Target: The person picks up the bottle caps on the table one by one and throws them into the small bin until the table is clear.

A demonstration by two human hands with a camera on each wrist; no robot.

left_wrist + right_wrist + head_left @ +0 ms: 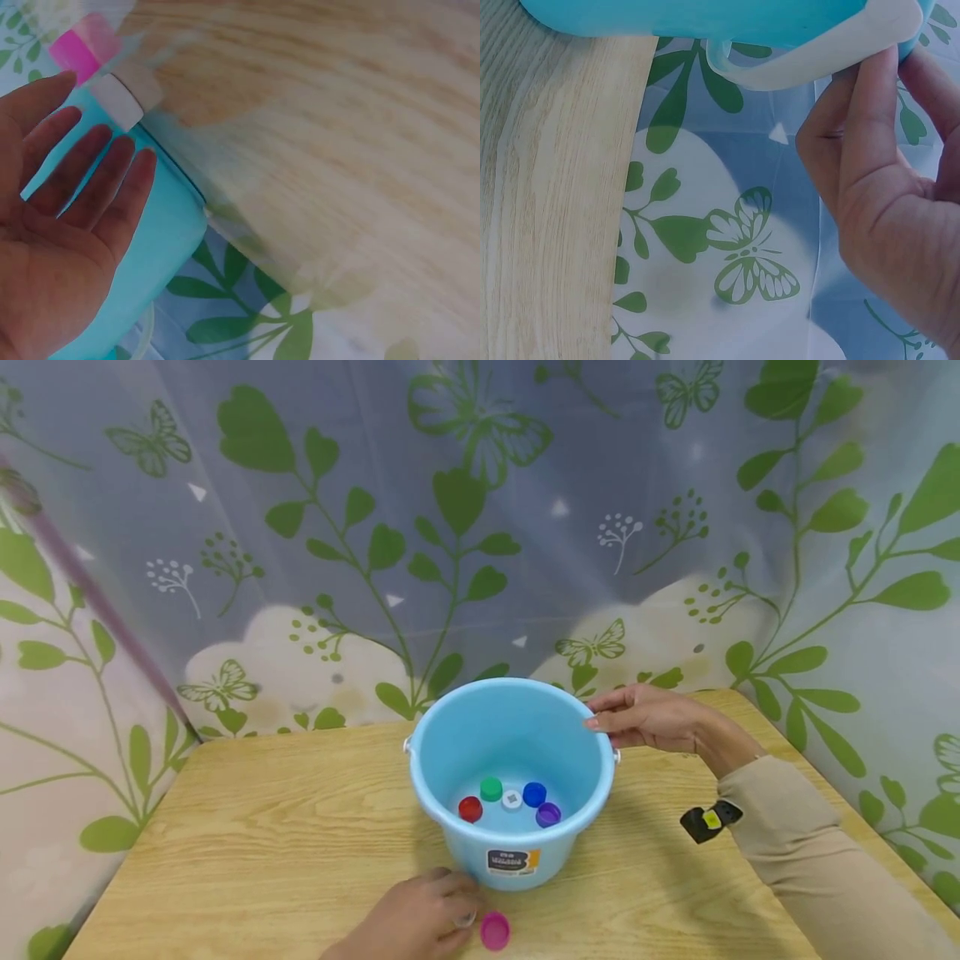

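A light blue bucket stands on the table, with red, green, white, blue and purple bottle caps on its floor. My right hand pinches the bucket's right rim, the fingers outside below the white handle in the right wrist view. In front of the bucket, my left hand reaches low over the table. Its fingers are extended, fingertips close by a white bottle cap. A pink bottle cap lies just right of that.
The wood-grain table runs back to a leaf-and-butterfly patterned curtain, which also hangs at both sides. A black strap with a yellow mark is at my right sleeve.
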